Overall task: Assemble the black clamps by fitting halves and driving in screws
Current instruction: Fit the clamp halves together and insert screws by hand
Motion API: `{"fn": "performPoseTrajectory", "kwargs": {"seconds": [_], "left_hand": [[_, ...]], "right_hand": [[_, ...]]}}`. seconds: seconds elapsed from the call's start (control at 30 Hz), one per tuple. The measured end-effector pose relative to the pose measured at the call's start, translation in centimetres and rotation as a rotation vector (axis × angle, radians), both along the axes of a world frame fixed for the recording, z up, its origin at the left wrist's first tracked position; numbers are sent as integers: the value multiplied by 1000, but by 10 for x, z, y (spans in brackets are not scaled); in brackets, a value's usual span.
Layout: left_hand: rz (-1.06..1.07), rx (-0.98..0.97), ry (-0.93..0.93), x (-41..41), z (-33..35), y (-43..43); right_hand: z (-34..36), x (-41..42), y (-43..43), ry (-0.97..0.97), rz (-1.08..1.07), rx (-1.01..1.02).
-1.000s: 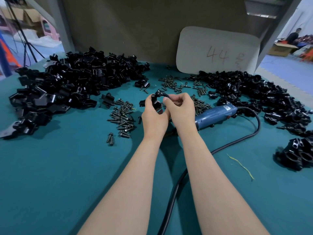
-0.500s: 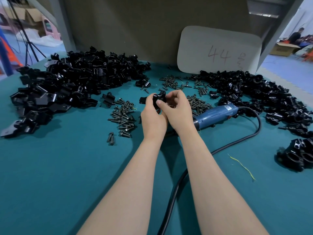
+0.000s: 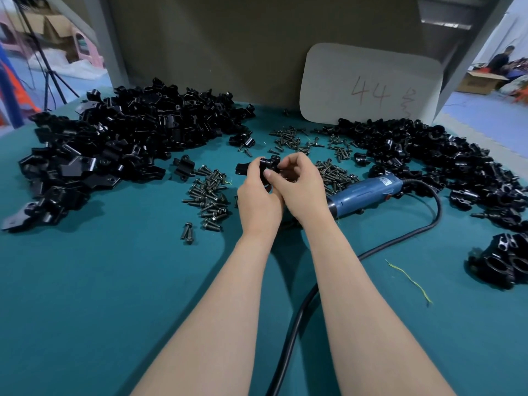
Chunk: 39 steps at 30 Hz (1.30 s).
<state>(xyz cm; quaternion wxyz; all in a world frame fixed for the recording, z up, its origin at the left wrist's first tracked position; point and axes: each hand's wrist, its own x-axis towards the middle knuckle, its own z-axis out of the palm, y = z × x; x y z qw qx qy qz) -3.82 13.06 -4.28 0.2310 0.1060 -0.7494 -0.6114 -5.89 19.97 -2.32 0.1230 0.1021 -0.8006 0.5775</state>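
Note:
A black clamp (image 3: 268, 164) is held above the teal table, in the middle of the view. My left hand (image 3: 258, 200) grips it from the left and below. My right hand (image 3: 300, 187) pinches it from the right, fingertips on its top; whether a screw sits under those fingers is hidden. Large heaps of black clamp halves lie at the far left (image 3: 120, 147) and the far right (image 3: 434, 155). Dark screws lie in loose piles left of my hands (image 3: 208, 195) and behind them (image 3: 291, 140).
A blue electric screwdriver (image 3: 363, 195) lies just right of my right wrist, its black cable (image 3: 405, 235) looping toward me between my forearms. Assembled clamps (image 3: 505, 261) sit at the right edge. A white card marked 44 (image 3: 368, 87) leans on the back wall.
Both hands have kept the clamp while turning it and closing tighter around it; the open ring seen a second ago is now covered by my fingers.

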Motion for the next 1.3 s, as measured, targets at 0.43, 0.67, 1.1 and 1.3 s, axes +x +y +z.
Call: {"fn": "performPoseTrajectory", "kwargs": {"seconds": [0.43,0.67,1.1,1.3], "left_hand": [[7,646,69,-8,8,-22],[-61,821,100,-8,8,-22],[-20,546,2,-8,5,-18],[27,343,-38,-8,3,-15]], "right_hand": [[11,0,8,-20,-91,562],[15,5,2,-224,73,1014],[11,5,5,-170,113,1048],[6,3,4,-74,-49,646]]}}
